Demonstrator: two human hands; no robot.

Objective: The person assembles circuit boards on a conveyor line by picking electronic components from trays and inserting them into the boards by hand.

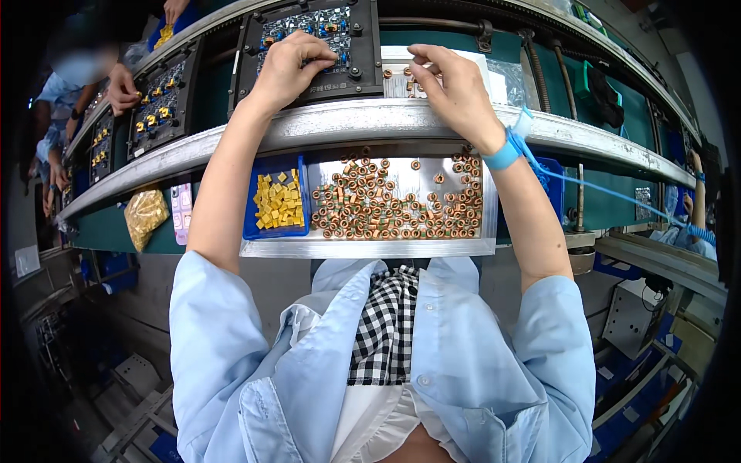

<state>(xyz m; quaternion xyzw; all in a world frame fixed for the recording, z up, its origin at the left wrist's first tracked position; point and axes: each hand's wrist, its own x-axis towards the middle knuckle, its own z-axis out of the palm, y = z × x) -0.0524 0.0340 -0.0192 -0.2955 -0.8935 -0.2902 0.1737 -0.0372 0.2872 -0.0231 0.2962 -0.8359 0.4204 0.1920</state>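
Note:
My left hand [292,68] is over a black fixture [367,46] that holds circuit boards [316,27] with blue and yellow parts. Its thumb and fingertips are pinched together at the boards; what they hold, if anything, is too small to make out. My right hand [455,83] hovers above a white tray [395,54] with a few copper-wound ring coils, its thumb and index finger apart and nothing visible between them. A blue wrist strap [503,157] with a cord circles my right wrist. Closer to me, a metal tray [370,247] carries many ring coils [363,193].
A blue bin [304,202] of yellow blocks [278,202] sits at the metal tray's left. A metal rail [355,118] runs between the fixture and that tray. Further left are a bag of yellow pieces [147,214], another fixture [158,100] and a co-worker's hand [122,89].

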